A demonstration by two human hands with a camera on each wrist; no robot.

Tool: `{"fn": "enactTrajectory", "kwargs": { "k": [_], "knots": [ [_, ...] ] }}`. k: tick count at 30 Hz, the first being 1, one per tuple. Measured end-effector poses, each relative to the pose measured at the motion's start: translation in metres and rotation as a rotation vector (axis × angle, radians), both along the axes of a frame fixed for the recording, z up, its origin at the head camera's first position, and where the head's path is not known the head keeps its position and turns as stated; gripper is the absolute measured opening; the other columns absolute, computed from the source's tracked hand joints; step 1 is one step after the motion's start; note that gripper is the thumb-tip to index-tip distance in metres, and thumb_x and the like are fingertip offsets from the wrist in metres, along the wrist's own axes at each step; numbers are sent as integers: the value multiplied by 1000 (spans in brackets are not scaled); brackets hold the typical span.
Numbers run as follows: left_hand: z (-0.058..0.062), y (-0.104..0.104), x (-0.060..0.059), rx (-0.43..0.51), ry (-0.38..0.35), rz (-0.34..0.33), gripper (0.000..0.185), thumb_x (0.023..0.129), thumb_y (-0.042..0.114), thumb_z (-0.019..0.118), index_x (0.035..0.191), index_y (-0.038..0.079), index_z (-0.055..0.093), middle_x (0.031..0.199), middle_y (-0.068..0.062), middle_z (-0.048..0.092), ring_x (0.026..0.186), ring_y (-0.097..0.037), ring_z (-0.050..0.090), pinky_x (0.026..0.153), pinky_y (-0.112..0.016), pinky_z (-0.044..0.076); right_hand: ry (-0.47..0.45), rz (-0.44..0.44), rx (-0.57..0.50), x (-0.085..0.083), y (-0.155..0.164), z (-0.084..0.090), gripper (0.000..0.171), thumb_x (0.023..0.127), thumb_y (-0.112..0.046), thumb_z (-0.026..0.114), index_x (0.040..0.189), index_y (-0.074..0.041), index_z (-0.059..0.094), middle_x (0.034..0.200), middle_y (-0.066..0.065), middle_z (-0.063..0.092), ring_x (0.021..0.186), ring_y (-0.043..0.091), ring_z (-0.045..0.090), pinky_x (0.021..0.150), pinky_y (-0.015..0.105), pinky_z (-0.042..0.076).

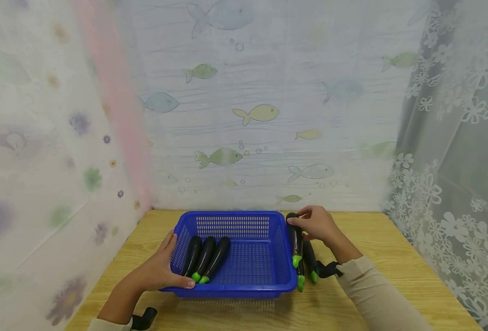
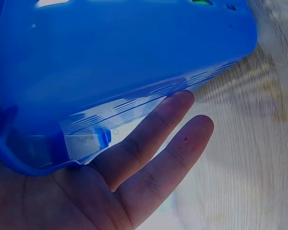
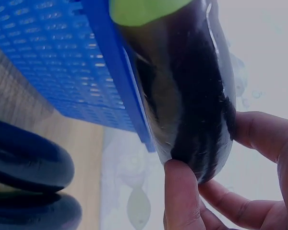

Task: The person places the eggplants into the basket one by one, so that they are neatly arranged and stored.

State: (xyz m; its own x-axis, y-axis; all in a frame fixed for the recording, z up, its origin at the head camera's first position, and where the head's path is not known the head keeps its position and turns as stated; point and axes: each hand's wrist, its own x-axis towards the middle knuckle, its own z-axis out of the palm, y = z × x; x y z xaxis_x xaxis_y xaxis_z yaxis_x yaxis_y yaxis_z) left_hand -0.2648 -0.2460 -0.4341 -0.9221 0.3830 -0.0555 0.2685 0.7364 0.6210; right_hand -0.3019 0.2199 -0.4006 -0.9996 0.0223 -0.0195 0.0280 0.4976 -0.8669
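My right hand (image 1: 316, 224) pinches a dark, glossy eggplant (image 1: 295, 243) by its rounded end, just outside the right rim of the blue basket (image 1: 244, 288). Its green cap hangs lowest. In the right wrist view, thumb and fingers close around the held eggplant (image 3: 187, 91) beside the basket's wall. My left hand (image 1: 161, 269) rests against the basket's left front corner, thumb along the front rim. In the left wrist view two straight fingers (image 2: 158, 177) lie along the outer wall. Three eggplants (image 1: 206, 257) lie side by side in the basket's left half.
Two more eggplants (image 1: 308, 257) lie on the wooden table (image 1: 364, 234) right of the basket, under the held one. A fish-patterned curtain (image 1: 268, 138) hangs behind the table, with a flowered curtain (image 1: 53, 184) at left and a lace one (image 1: 455, 184) at right.
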Motion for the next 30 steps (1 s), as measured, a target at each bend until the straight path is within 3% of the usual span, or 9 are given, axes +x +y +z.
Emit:
{"fn": "enactTrajectory", "kwargs": {
  "k": [12,20,30],
  "knots": [
    [-1,-1,0,6,3,0,146,71,54,90,164,-1,-8,171,-23,-18,156,-54,-1,116,-77,21,12,19,6,0,-22,8,58,91,-33,80,133,3,62,126,28,66,86,24,76,72,47,64],
    [0,-1,1,8,3,2,146,71,54,90,164,-1,-8,171,-23,-18,156,-54,-1,116,-76,21,11,27,-14,-4,-36,7,57,91,-32,80,132,2,62,124,26,66,90,25,75,66,42,64],
    [0,0,0,12,-12,6,145,72,54,90,164,0,-8,171,-22,-19,157,-53,-2,116,-76,21,20,49,-12,-11,-50,7,55,89,-30,82,129,2,64,116,23,69,83,23,75,60,38,63]
  ]
}}
